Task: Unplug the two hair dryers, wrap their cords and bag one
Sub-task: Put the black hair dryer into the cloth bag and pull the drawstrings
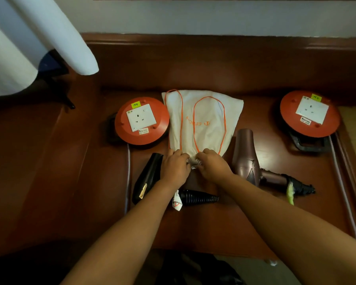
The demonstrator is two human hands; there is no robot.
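So both hair dryers look unplugged and cord-wrapped already, judging by the bare sockets on the two orange cable reels, left one (141, 121) and right one (310, 113); what's left is the bagging. Both hands are on the gathered mouth of the white drawstring bag (203, 120); the left hand (176, 167) and right hand (211, 165) each have fingers curled into the bunched fabric, almost touching each other, so the grip is closed on the bag on both sides.

The key bit: the bag lies flat, long axis running straight away from the person, mouth at the near end right under the hands, orange drawstring loops lying on top of it. The black hair dryer (147, 177) sits just beside and partly under the left wrist, its coiled cord poking out toward the middle; the bronze hair dryer (248, 159) is just right of the right hand, barrel pointing away, handle and bundled cord trailing right. Each dryer is close to its own-side hand, so either could go in; can't tell which is meant.

Room-wise, the wooden surface (214, 227) has open space near the front edge; the reels hem the bag in on both sides further back.
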